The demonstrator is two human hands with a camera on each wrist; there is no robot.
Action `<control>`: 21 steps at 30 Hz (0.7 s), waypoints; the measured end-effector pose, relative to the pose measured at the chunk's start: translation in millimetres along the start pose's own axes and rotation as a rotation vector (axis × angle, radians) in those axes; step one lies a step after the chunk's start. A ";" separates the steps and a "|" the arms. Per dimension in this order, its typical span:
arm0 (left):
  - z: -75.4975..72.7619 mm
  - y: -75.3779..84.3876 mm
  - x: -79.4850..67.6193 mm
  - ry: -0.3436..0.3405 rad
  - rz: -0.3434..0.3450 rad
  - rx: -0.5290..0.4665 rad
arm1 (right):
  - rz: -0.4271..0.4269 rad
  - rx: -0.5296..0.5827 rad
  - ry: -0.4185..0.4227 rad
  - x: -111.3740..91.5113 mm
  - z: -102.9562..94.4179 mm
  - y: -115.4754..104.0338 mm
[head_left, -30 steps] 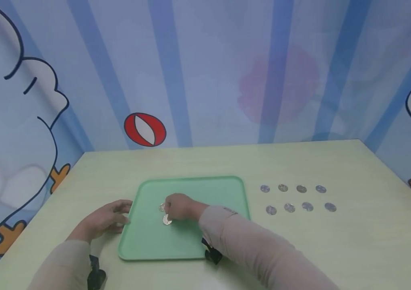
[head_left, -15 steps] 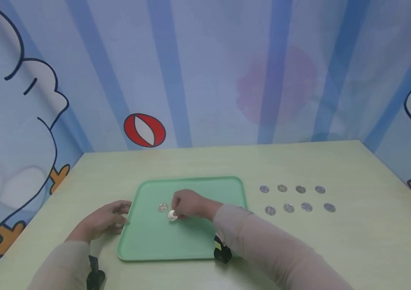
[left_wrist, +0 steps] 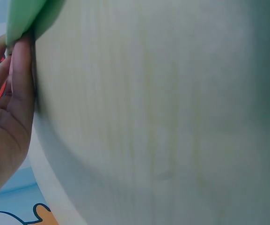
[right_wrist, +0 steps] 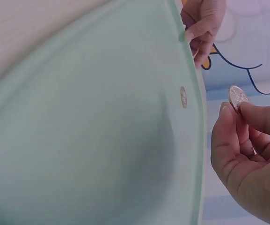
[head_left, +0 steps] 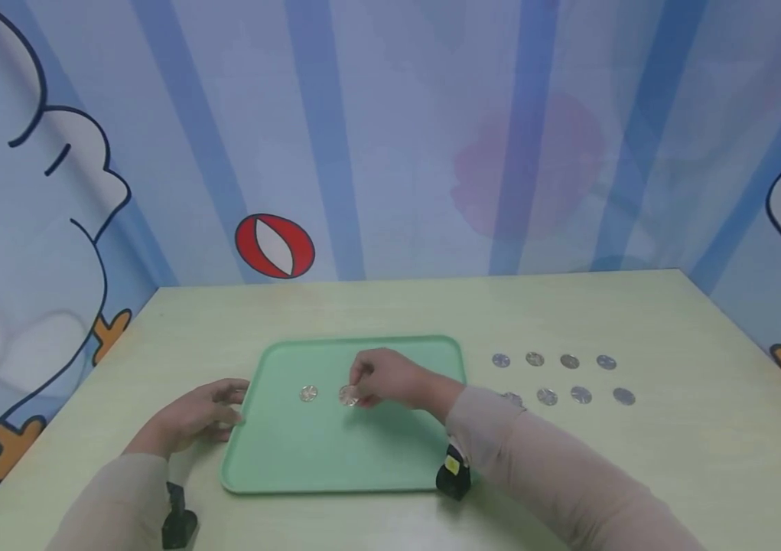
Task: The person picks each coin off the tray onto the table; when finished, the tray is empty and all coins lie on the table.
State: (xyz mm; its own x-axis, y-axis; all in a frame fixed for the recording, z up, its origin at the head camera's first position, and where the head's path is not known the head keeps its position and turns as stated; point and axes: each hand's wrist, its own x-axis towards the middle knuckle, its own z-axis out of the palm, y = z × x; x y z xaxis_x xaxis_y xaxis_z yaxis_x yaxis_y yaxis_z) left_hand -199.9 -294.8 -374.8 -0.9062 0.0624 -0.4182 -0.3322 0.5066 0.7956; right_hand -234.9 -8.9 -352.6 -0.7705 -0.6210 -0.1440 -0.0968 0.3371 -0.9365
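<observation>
My right hand pinches a silvery coin between thumb and fingertips, above the green tray. In the right wrist view that coin stands tilted, clear of the tray surface. A second coin lies flat on the tray, to the left of my right hand. At the tray's left edge my left hand holds the rim, and its thumb lies on the rim in the right wrist view. The left wrist view shows the same hand at the tray's edge.
Right of the tray, several coins lie in two rows on the pale table: a back row with one coin and a front row with another. My right sleeve partly covers the front row's leftmost coin. A printed backdrop surrounds the table.
My right hand has moved right and farther back over the tray, bringing the pinched coin away from the one lying there. The left hand stays at the rim.
</observation>
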 end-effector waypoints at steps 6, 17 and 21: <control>0.2 -0.1 0.7 -0.001 -0.003 -0.008 | -0.011 0.044 0.022 -10.7 -13.5 2.2; -1.1 -2.2 1.2 -0.006 0.009 -0.002 | -0.009 0.077 0.057 -35.7 -39.0 14.0; -1.8 -2.6 1.5 -0.011 0.016 -0.008 | -0.003 0.063 0.071 -44.6 -47.7 20.3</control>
State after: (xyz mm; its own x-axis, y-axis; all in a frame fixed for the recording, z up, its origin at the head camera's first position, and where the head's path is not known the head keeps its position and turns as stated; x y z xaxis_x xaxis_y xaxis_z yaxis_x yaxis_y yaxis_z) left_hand -200.9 -297.5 -376.7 -0.9085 0.0797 -0.4102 -0.3201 0.4983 0.8058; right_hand -232.6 59.4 -350.0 -0.8135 -0.5691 -0.1201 -0.0609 0.2887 -0.9555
